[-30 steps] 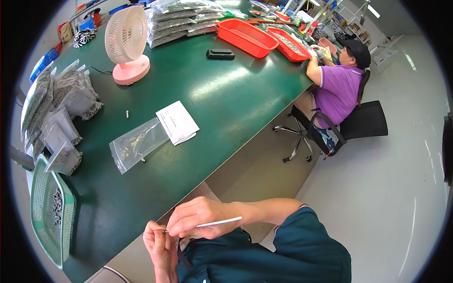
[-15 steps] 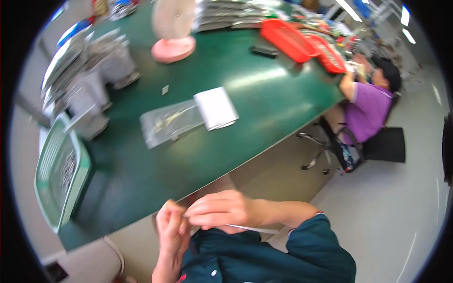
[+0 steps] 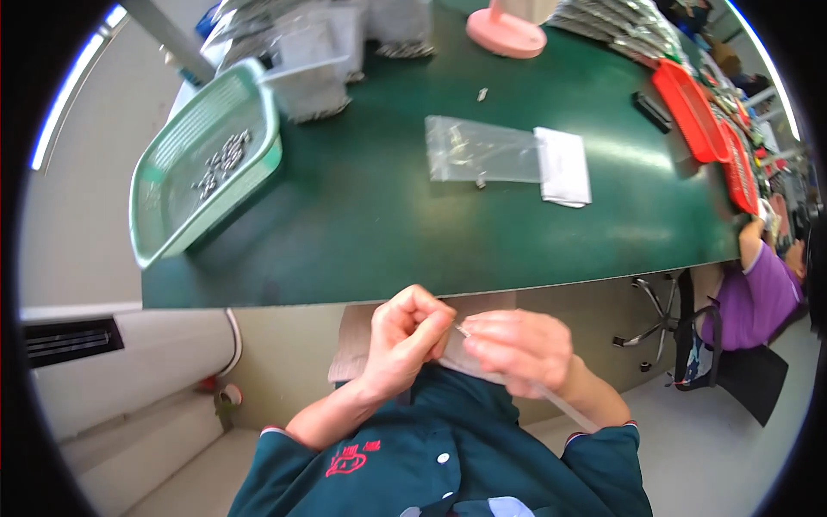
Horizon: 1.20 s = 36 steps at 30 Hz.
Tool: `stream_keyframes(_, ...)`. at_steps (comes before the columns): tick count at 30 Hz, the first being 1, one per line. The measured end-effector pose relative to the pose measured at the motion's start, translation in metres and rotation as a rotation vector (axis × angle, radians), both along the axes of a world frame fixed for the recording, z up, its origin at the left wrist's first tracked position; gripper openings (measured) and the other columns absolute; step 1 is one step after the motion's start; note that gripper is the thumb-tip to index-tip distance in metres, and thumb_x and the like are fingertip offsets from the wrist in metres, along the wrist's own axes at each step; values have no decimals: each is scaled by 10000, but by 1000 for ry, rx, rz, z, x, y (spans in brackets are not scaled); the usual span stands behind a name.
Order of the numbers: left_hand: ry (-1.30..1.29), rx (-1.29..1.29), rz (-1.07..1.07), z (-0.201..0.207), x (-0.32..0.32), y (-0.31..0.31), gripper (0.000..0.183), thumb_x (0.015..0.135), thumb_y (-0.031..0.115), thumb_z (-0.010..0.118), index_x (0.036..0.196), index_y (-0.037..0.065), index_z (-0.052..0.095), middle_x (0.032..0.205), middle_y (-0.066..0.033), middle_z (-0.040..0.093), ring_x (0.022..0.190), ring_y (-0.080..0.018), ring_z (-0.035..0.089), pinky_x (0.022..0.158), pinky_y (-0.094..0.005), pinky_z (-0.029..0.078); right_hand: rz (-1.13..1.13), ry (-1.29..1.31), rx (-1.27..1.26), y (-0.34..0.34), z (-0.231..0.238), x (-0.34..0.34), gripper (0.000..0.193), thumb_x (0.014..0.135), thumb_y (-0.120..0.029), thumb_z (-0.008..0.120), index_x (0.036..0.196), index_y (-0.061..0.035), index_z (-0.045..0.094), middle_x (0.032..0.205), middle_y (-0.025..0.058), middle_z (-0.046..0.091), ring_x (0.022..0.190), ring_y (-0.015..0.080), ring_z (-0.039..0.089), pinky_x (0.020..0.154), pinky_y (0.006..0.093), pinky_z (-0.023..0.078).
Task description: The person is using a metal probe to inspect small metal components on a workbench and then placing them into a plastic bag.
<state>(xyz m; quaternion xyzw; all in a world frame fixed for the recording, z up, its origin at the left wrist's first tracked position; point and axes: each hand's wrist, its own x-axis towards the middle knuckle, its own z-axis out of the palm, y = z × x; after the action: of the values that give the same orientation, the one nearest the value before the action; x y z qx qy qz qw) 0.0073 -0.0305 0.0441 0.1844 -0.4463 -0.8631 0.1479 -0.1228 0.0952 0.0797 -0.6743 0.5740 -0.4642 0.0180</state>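
Green basket (image 3: 237, 196) and clear plastic bag (image 3: 495, 153) lying on the table (image 3: 370, 224) beyond, right hand (image 3: 525, 349) pinching and partly covering a white strip (image 3: 566, 407) before the table, long axis slanting lower-right, left hand (image 3: 403, 340) curling, grip unclear.

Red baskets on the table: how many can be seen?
2: upper red basket toward the picture's right; lower red basket beside it, nearer the co-worker. More may be hidden.

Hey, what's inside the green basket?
Inside the green basket, small silvery and dark pieces lie in a loose patch. The basket's floor beneath them is covered, so anything under there can't be seen.
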Motion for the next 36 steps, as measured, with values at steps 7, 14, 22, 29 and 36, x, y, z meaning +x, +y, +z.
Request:
stream_keyframes(7,-21,235,19,-8,-3,-2,115,914,109,516,846,16,526,557,16,459,468,-37,367,425,-187,268,-40,-143,8,-11,-15,-1,138,724,-9,639,855,28,614,858,147,631,769,285,644,657,330,539)
stream_keyframes(14,-9,90,82,-12,0,-3,112,899,115,558,844,31,508,609,14,497,509,-28,419,446,-180,303,-10,-586,177,-16,-18,-7,145,862,-91,568,835,34,635,832,148,649,745,242,641,657,291,507)
stream_keyframes(22,-176,-775,425,-6,-3,-53,110,818,27,632,739,21,556,537,54,456,489,4,368,457,-168,286,-233,-753,-103,-25,-40,1,140,881,-27,512,886,58,623,870,166,644,799,234,625,708,293,502)
stream_keyframes(29,-209,-1726,287,-19,0,-100,138,680,24,712,701,34,576,557,-79,545,471,-225,522,461,-314,399,-516,-71,-210,-41,-83,-20,91,836,-20,577,890,39,621,851,155,645,732,263,636,638,293,517)
stream_keyframes(36,-236,-1674,206,-25,7,-102,155,678,-16,707,697,31,560,583,-64,579,468,-205,535,462,-289,402,-536,-20,-263,-43,-91,-20,108,836,-53,595,892,33,629,837,147,644,715,255,634,601,288,519)
